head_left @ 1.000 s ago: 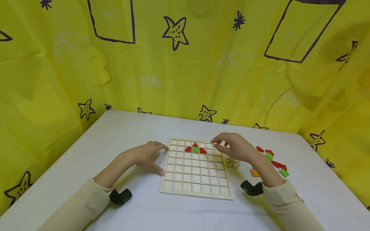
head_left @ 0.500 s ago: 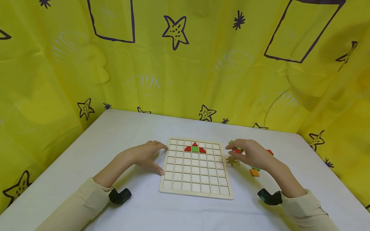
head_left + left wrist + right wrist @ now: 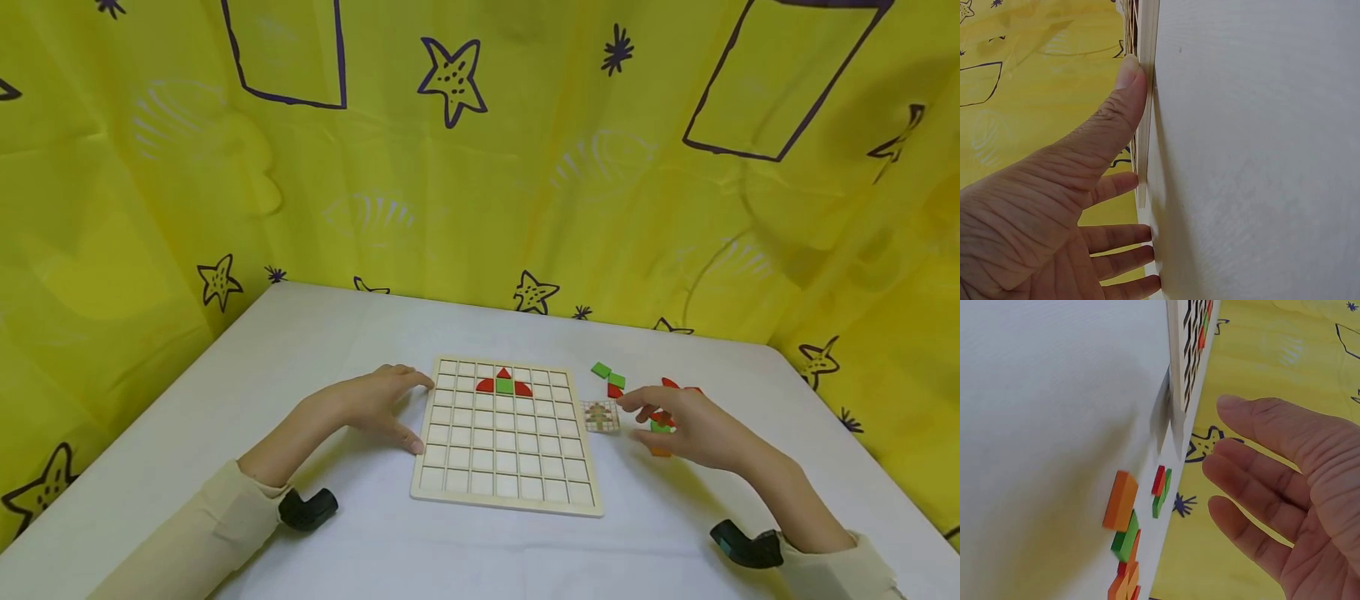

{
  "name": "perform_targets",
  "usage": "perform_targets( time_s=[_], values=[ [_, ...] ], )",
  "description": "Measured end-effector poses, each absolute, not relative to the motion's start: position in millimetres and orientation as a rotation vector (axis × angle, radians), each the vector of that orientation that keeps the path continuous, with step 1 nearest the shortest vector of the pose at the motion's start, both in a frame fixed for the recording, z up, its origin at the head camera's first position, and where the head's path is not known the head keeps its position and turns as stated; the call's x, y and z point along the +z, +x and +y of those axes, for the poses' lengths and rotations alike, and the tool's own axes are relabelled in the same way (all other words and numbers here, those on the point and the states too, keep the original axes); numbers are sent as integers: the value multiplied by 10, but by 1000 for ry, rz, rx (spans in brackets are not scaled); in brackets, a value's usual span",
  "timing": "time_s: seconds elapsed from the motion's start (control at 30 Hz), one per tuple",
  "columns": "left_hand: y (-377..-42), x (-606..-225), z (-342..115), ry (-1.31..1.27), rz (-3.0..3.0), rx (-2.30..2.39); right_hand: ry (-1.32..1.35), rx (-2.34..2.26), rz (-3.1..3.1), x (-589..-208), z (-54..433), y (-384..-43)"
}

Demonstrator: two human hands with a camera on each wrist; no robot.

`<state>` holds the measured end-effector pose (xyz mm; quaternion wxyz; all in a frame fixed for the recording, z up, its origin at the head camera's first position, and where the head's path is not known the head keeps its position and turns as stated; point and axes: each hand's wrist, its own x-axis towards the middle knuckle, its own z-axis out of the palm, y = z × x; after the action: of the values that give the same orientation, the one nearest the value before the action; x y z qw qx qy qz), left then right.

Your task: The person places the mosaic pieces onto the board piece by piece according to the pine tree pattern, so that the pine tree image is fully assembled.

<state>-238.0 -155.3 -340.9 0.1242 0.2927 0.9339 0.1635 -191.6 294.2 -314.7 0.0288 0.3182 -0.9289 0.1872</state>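
My right hand (image 3: 693,427) has moved from over the grid board (image 3: 495,503) to its three o'clock, fingers loose and empty, hiding some loose pieces (image 3: 617,381). My relaxed left hand (image 3: 371,404) touches the nine-o'clock edge; the card (image 3: 602,416) is illegibly small.

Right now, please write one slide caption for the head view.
Left hand touches a wooden grid board bearing four tiles; right hand hovers near loose coloured tiles.
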Motion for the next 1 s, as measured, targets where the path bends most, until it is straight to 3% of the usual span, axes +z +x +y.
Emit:
perform_targets(
  time_s=[0.33, 1.0],
  values=[
    [-2365, -3390, -1552, 844, 2723, 474, 1029, 646, -2814, -3236, 3169, -1870],
    [-2370, -3391, -1542, 853, 2727, 465, 869, 815, -3034, -3362, 3416, -1951]
  ],
)
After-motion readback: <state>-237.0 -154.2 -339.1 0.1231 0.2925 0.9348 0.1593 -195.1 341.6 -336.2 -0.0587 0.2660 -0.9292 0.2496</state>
